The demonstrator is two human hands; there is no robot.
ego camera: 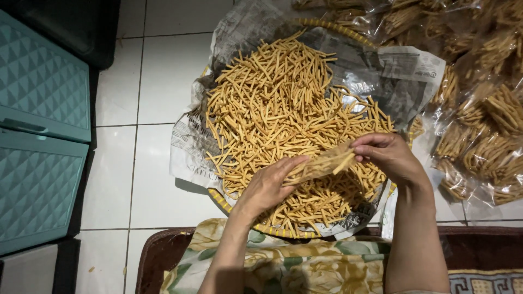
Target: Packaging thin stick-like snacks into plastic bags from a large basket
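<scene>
Closest to the camera there's a floral cloth over the person's lap, sitting on a dark brown mat. Two hands are in view. The left hand has its grip partly closed, fingers slid under the lower end of one small clear plastic bag partly filled with fried snack sticks. The right hand has its grip pinched on the bag's top edge, holding it up just above the pile. Right under the bag is one round woven tray with a yellow rim, lined with newspaper and heaped with a pile of loose fried sticks, way too many to count. Further out on the right, a bunch of already packed bags lie on the white tile floor, overlapping so I can't get an exact count. Off to the left are two teal drawer fronts.
</scene>
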